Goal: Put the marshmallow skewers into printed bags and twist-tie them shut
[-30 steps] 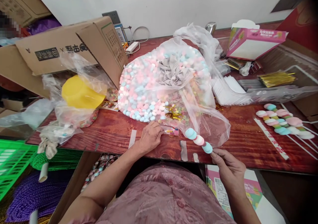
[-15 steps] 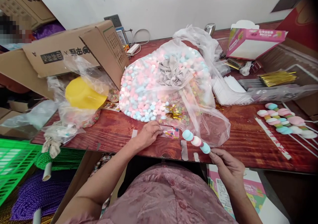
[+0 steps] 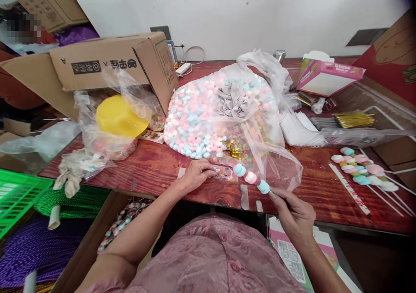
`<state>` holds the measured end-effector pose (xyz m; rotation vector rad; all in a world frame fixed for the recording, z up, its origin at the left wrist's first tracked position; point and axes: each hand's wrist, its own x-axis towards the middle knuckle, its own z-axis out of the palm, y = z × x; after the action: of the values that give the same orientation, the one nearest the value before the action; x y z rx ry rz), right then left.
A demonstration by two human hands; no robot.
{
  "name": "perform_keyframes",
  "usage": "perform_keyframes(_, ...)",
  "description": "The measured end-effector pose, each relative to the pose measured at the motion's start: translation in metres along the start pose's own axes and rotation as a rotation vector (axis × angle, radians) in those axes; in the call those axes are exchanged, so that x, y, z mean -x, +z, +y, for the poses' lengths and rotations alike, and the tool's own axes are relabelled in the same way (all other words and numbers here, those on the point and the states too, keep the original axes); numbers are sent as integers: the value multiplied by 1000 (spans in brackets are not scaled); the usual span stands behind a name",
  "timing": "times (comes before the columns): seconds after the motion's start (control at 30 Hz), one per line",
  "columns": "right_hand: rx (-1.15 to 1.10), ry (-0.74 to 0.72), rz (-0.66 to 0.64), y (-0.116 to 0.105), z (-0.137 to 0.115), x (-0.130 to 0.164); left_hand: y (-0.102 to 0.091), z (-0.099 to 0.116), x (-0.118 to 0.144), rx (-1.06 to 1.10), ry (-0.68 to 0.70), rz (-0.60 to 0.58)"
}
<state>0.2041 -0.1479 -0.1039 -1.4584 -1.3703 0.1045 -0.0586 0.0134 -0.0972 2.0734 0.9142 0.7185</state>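
My right hand (image 3: 294, 213) pinches the lower end of a candy skewer (image 3: 250, 178), strung with blue, white and dark pink pieces like marshmallows. The skewer tilts up to the left, its tip over a small clear printed wrapper (image 3: 224, 173) at the table's front edge. My left hand (image 3: 196, 174) has thumb and fingers closed on the left end of this wrapper. Behind it lies a big clear bag (image 3: 191, 115) of pastel candies, with a bunch of gold twist ties (image 3: 234, 149) on its front.
Finished-looking skewers (image 3: 364, 167) lie at the right beside a white strip (image 3: 349, 189). A cardboard box (image 3: 107, 63) and a yellow round thing in plastic (image 3: 121, 116) stand left. Gold ties (image 3: 354, 119) lie in a clear tray. A green basket (image 3: 19, 202) is below left.
The skewer in my right hand has moved slightly left, its tip now at the wrapper's right end. My left hand stays on the wrapper. The camera view has shifted a little.
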Motion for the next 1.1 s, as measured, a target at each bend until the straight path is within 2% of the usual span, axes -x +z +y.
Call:
perform_keyframes(0.13,108,-252,-94,-3,3,-6,5,-3,5,27,61,28)
perform_keyframes(0.23,223,-392,-177,-12,8,-10,9,-7,7,-25,184,33)
perform_keyframes(0.37,305,-451,-295,-24,7,-20,14,-9,7,-92,346,33)
perform_keyframes(0.53,361,-549,-343,-26,-3,-29,17,-6,5,-102,462,21)
perform_keyframes(0.63,366,-590,-322,-21,-7,-31,17,-3,5,-94,465,4)
perform_keyframes(0.73,233,-521,-289,-17,-8,-35,15,-1,4,-50,435,-24)
perform_keyframes(0.87,129,-466,-296,-15,-9,-39,11,8,4,-46,499,-141)
perform_keyframes(0.97,147,-527,-289,-13,-10,-38,12,17,4,-139,498,-247)
perform_keyframes(1.1,246,-639,-265,-12,-12,-35,13,29,5,-237,357,-349)
